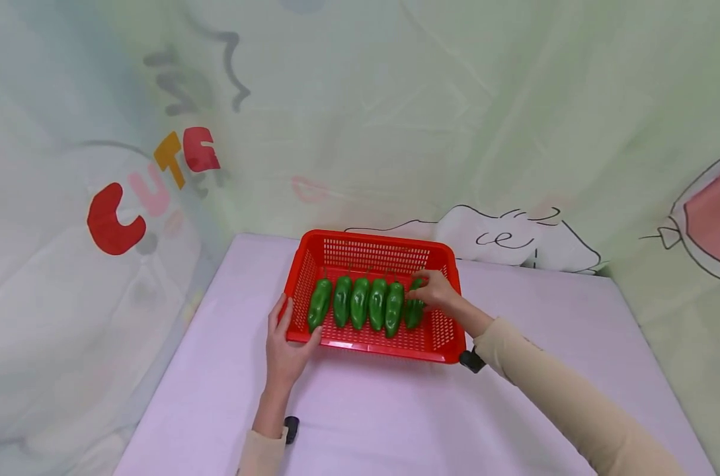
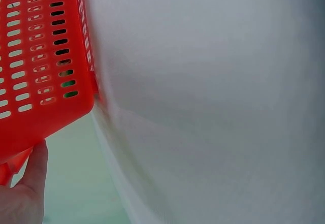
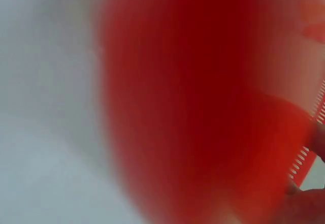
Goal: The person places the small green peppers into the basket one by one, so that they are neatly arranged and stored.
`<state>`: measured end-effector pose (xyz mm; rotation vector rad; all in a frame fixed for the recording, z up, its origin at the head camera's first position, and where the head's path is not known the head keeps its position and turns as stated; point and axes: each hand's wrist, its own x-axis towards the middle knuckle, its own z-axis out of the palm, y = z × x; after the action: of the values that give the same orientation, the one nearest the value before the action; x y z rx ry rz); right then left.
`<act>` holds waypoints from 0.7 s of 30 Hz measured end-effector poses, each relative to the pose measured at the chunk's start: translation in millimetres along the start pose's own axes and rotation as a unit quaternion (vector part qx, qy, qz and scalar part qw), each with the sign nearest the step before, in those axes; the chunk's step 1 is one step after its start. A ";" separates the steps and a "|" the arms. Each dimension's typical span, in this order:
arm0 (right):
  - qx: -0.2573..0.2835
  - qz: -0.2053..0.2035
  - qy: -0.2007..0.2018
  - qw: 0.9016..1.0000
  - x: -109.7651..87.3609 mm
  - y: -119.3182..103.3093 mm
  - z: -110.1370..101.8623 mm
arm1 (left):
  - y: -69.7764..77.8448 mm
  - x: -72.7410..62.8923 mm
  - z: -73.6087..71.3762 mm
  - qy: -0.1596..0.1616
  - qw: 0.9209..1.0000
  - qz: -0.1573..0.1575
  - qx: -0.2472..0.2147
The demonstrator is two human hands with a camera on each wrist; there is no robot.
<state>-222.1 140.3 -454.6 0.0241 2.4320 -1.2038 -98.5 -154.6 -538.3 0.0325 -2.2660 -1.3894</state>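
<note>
A red plastic basket [image 1: 371, 347] holds several green peppers [image 1: 360, 304] lying side by side in a row, stems toward the far wall. My left hand [image 1: 288, 347] grips the basket's near left corner, fingers over the left rim and thumb at the front rim. In the left wrist view, a finger [image 2: 35, 168] touches the basket's wall [image 2: 40, 112]. Inside the basket's right part, my right hand [image 1: 434, 291] pinches the rightmost green pepper [image 1: 414, 316] near its upper end, partly hiding it. The right wrist view is mostly filled by the blurred basket rim [image 3: 203, 107].
The basket stands on a table with a pale lilac cover [image 1: 383, 423]. Behind it hangs a pale green printed cloth [image 1: 395, 132], with another cloth [image 1: 50, 297] on the left. Perforated walls surround the peppers on all sides.
</note>
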 end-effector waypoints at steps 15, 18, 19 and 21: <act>-0.050 -0.031 0.025 0.998 -3.3 23.2 17.0 | 1.8 -3.5 1.4 -0.012 1.000 -0.005 0.004; -0.026 -0.025 0.018 0.999 -4.9 22.4 16.1 | 1.3 -3.8 1.7 -0.009 1.000 -0.001 0.009; -0.017 -0.022 0.016 0.999 -5.3 21.9 15.7 | 1.4 -3.8 1.5 -0.008 1.000 -0.002 0.010; 0.003 -0.017 0.013 1.000 -6.6 19.5 14.0 | 1.0 -3.7 0.9 -0.009 1.000 0.001 0.017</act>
<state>-207.1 142.9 -474.3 -0.0002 2.4607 -1.2318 -95.4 -152.4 -539.2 0.0300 -2.3047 -1.3550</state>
